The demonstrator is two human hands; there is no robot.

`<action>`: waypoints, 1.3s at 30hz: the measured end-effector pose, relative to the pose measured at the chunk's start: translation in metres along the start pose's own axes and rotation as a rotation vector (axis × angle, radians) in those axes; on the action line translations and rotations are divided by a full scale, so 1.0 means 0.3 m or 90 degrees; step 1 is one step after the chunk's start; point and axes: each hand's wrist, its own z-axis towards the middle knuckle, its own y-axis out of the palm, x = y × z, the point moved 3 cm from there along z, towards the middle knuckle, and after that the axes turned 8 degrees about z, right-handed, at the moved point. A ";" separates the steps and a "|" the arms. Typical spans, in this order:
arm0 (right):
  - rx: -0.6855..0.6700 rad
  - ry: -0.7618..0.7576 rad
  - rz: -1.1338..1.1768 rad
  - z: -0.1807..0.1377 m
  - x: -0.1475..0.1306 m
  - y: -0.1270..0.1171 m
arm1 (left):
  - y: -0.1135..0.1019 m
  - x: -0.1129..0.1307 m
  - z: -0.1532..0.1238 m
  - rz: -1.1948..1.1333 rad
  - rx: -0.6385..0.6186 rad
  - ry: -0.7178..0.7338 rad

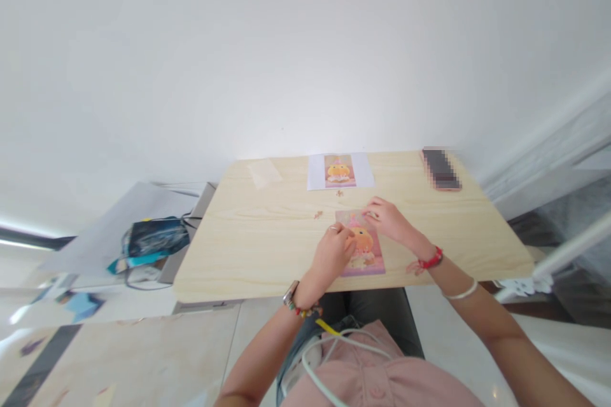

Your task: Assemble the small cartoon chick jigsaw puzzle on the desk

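Observation:
A jigsaw puzzle point(370, 254) with an orange cartoon character on a pink and purple ground lies near the table's front edge. My left hand point(334, 249) rests over its left side with the fingers bent together; what they hold, if anything, is hidden. At the puzzle's upper right, my right hand point(386, 219) has thumb and fingers closed in a pinch, and anything between them is too small to name. One loose puzzle piece point(318, 214) lies left of the puzzle. Another loose piece point(340, 193) is just below a white sheet point(316, 173) bearing the same printed picture point(340, 172).
The pale wooden table point(252, 248) stands against a white wall point(305, 44). At its back right lies a phone point(442, 169); at the back left, a thin whitish packet point(265, 173). A dark bag point(157, 238) is on a lower surface to the left.

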 end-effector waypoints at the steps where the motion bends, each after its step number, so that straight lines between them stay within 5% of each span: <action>1: -0.001 -0.013 0.001 0.052 0.024 0.000 | -0.020 -0.020 0.014 -0.002 0.022 -0.009; 9: -0.148 -0.108 -0.034 0.305 0.145 0.077 | -0.059 -0.172 0.119 0.044 0.064 -0.095; 22: -0.197 -0.171 -0.052 0.349 0.138 0.104 | 0.042 -0.214 0.345 0.154 0.004 -0.097; 31: -0.173 -0.159 -0.127 0.311 0.112 0.098 | 0.011 -0.244 0.343 0.125 -0.008 0.009; 39: -0.161 -0.173 -0.182 0.128 -0.030 0.017 | -0.067 -0.140 0.181 0.041 0.015 0.101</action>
